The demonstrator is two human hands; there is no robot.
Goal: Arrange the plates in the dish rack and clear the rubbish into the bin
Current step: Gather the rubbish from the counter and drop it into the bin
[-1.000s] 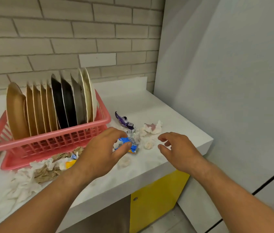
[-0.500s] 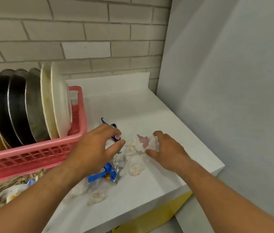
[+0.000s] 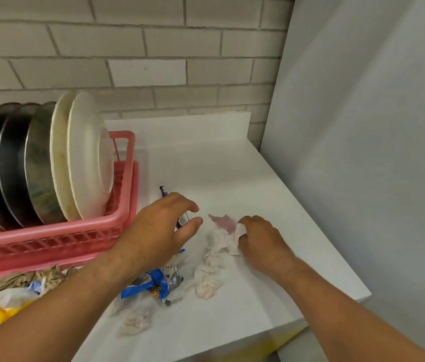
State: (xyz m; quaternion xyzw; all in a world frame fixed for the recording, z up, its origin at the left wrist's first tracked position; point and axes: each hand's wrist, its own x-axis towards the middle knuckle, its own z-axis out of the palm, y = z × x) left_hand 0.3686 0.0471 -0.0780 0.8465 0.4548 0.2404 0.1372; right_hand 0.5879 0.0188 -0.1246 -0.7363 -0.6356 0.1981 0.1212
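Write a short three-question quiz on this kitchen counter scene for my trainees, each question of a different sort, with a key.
1. True or false: the plates stand on edge in the pink dish rack.
2. Which hand grips the white tissue? A) left hand B) right hand
3. Fill in: the blue wrapper lies on the ____, near the person.

Key: 1 true; 2 B; 3 counter.
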